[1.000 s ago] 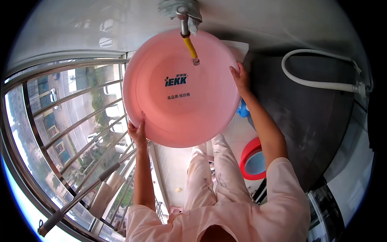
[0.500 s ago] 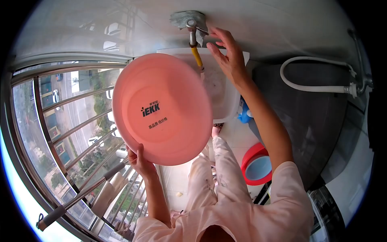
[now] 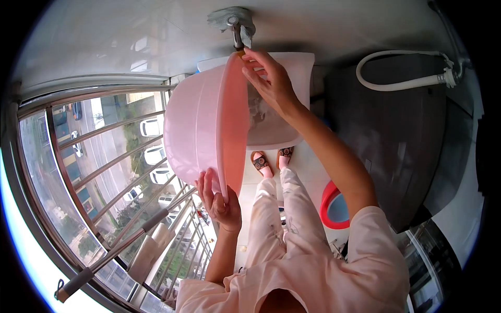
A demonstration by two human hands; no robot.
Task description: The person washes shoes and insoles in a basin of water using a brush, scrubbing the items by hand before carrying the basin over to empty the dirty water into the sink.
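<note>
Sideways, pink basin [image 3: 195,125] between left hand [image 3: 222,208] and right hand [image 3: 274,86].

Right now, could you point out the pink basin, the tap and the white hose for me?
Pink basin [image 3: 192,125]: head view, on its outer wall.
Tap [image 3: 238,37]: head view, on its metal spout.
White hose [image 3: 407,84]: head view, on the lower run of its loop.

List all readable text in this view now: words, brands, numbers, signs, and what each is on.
None readable.
Pink basin: no lettering on the visible outer wall; inside bottom out of view.
Cars outside: any plates too small to read.
Slippers: round pattern, no legible letters.
</note>
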